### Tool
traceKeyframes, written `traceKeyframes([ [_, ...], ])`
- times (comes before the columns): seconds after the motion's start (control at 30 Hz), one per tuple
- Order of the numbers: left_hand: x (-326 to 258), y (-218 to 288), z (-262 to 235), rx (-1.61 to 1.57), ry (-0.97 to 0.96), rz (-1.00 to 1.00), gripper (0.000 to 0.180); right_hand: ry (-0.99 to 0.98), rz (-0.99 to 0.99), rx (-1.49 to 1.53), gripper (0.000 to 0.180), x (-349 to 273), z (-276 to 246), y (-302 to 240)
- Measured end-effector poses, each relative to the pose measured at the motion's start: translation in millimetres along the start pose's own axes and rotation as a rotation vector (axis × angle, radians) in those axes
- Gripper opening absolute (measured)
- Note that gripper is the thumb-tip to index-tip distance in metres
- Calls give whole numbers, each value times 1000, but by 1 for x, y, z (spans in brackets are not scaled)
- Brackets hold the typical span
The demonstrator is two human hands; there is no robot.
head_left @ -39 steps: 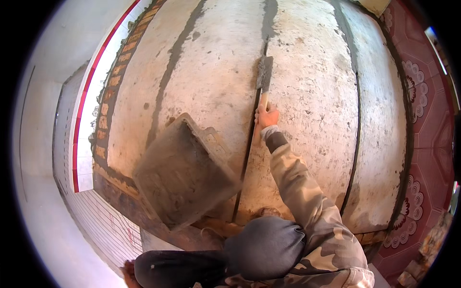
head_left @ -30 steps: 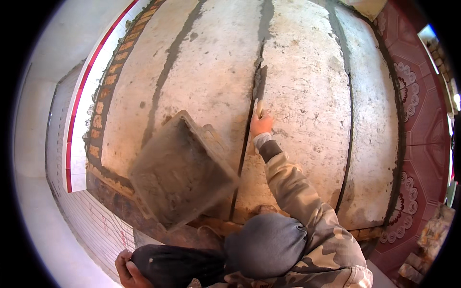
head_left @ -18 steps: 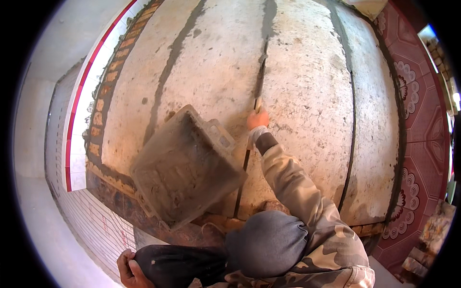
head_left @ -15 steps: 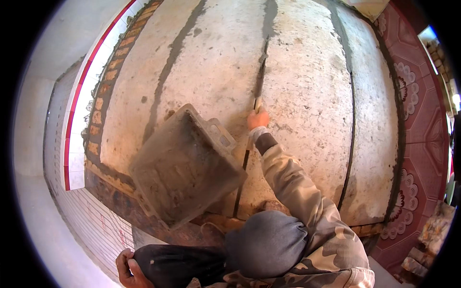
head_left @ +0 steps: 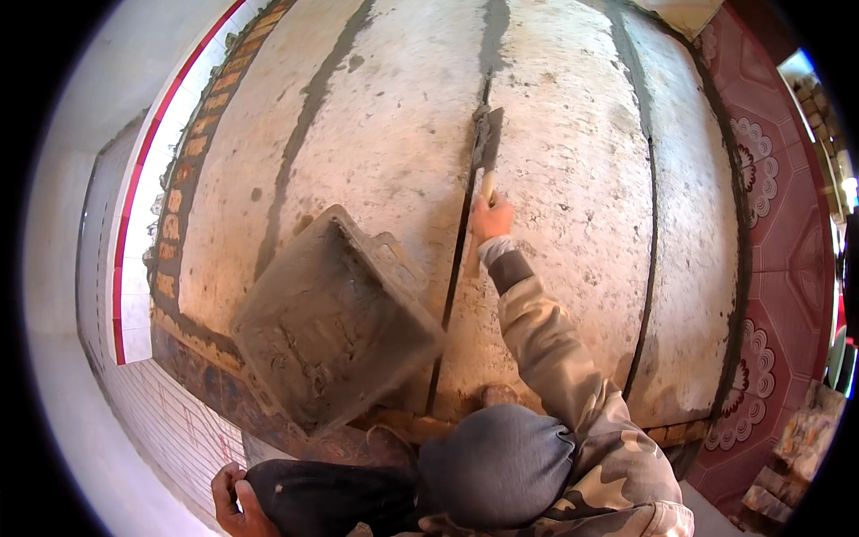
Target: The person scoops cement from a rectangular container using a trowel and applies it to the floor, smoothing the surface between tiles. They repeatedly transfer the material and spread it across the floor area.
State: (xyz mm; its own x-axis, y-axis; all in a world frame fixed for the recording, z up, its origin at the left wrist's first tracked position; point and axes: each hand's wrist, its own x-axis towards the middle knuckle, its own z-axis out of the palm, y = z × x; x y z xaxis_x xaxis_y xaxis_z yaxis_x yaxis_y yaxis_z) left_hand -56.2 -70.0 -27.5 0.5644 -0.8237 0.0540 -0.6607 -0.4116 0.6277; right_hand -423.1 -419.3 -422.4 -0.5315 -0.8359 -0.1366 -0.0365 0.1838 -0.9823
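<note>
Along the narrow seam (head_left: 455, 295) between two pale slabs lies a flat trowel (head_left: 488, 134), its straight-sided metal blade dull grey and crusted with mortar at the left edge. Its smooth, light handle sits in the right hand (head_left: 493, 217), whose fingers are closed around it. Both slabs are rough, pitted and stained; beyond the blade, the seam becomes a ragged band of grey mortar (head_left: 495, 36).

Just left of this seam stands a square, open-topped tub (head_left: 309, 268), turned cornerwise, its walls coated in dull grey-brown residue and a slotted lug projecting from one side. Inside, lumpy, damp-looking mortar (head_left: 313, 367) covers the bottom.

A camouflage sleeve (head_left: 546, 331) leads back to a knee in smooth dark-grey cloth (head_left: 497, 465). By the other leg, the left hand (head_left: 240, 506) is half curled, thumb and fingers apart, holding nothing visible; whether it touches the cloth cannot be told.

Farther out, a row of orange bricks (head_left: 173, 224) edges the slabs on the left, and dark-red flooring (head_left: 787, 242) with scalloped rosettes borders the right.
</note>
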Motion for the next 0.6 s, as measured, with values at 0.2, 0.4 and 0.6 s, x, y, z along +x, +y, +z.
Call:
traceKeyframes([
  [0.2,-1,-13,-14,26,-39,-45,29,77,-138,-189,18,57,15,1],
  [0.4,1,-5,-15,134,-50,-43,33,28,59,-299,27,78,37,-16],
  [0.6,13,2,-4,120,-96,-65,32,181,-323,-403,22,69,20,-3],
])
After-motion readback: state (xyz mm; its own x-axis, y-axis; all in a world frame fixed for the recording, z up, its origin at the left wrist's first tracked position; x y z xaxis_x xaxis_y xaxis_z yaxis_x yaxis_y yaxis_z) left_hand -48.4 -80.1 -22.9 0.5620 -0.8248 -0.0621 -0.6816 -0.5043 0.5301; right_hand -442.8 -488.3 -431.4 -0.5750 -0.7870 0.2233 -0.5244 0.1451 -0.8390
